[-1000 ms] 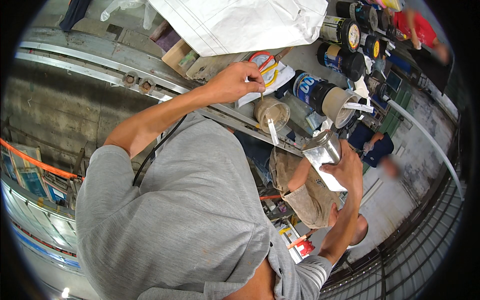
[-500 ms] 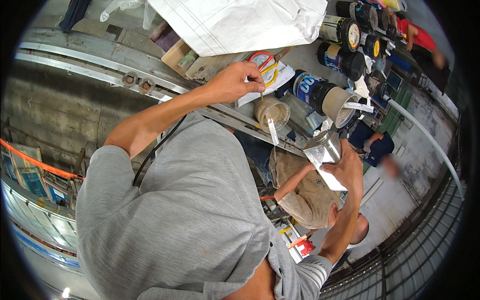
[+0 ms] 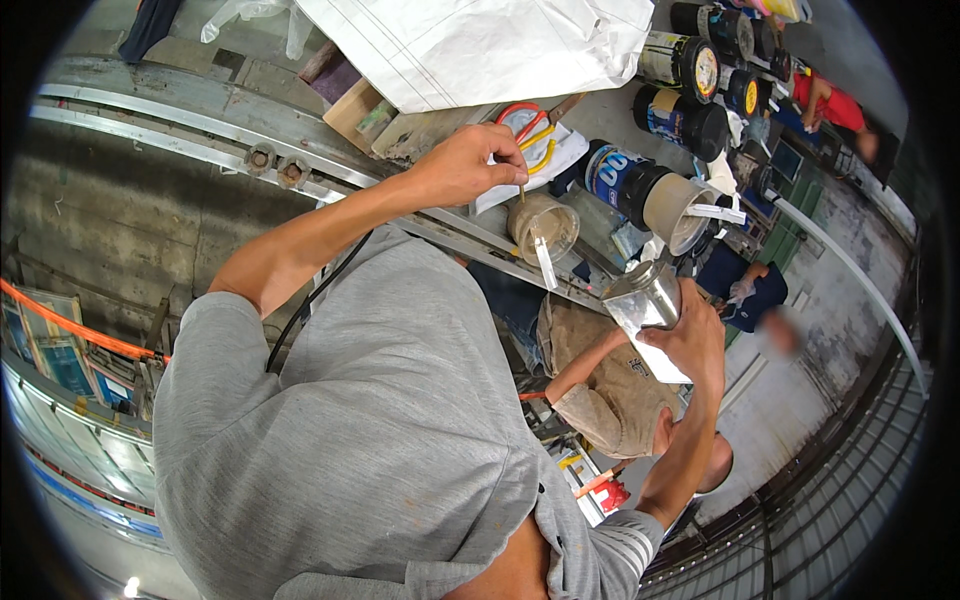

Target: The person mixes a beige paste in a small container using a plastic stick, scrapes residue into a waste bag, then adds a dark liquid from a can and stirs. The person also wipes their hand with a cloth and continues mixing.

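left hand (image 3: 465, 170) is pinched tight around a thin stick (image 3: 521, 190), fingertips bunched together at the top of it, the stick hanging straight down from them into a small clear plastic cup (image 3: 543, 226) with brownish stuff inside. the cup sits just below and a bit right of those fingertips, not touched by them as far as i can see. a white strip (image 3: 545, 264) leans out over the cup's near rim

right hand (image 3: 688, 340) is wrapped around a shiny metal can (image 3: 645, 305), fingers curled over its lower side, thumb on the side nearest me, so a firm grasp. the can is tilted, its top end pointing up and away from the palm toward the cup, and it's near the cup but clearly apart from it

beyond the left fingers there's a white sheet with red and yellow loops (image 3: 530, 140) lying on it, and past that a big white sack (image 3: 480, 45). out past the right fingers lies a black and blue bucket (image 3: 640, 190) on its side with its open mouth facing the can, and more dark tins (image 3: 690, 65) are stacked further off

below the right wrist another person in a tan shirt (image 3: 605, 380) is crouched, and someone in a dark blue top (image 3: 745, 290) is further out. the wearer's own grey shirt (image 3: 350, 430) fills most of the lower part. a metal rail (image 3: 200, 125) runs under the left forearm
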### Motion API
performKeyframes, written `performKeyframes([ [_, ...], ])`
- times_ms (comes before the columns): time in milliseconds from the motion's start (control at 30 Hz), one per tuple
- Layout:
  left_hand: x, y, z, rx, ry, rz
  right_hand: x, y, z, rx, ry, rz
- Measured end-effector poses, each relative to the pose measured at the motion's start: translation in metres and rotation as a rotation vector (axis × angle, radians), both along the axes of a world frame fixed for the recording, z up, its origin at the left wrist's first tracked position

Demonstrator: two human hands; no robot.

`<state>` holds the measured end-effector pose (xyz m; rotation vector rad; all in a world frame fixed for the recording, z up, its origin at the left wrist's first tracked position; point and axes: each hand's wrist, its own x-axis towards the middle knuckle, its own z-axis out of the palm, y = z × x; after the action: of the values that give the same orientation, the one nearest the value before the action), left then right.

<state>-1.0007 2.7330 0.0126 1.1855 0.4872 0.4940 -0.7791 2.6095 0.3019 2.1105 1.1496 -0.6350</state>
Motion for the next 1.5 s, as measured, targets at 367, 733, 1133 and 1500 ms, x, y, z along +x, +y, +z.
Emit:
performKeyframes([
  [367,-0.002,0.000,0.001,-0.005,0.005,-0.032,-0.003,-0.002,0.001,-0.019,-0.021,0.007],
  [733,0.002,-0.001,-0.001,0.010,-0.017,-0.017,-0.006,-0.005,0.002,-0.005,-0.027,0.008],
  [1133,0.003,-0.001,-0.001,0.019,-0.023,-0.013,-0.019,0.005,0.003,-0.032,-0.043,0.020],
  [1500,-0.001,-0.002,-0.001,0.000,0.001,-0.032,-0.019,0.006,0.002,-0.025,-0.020,0.029],
])
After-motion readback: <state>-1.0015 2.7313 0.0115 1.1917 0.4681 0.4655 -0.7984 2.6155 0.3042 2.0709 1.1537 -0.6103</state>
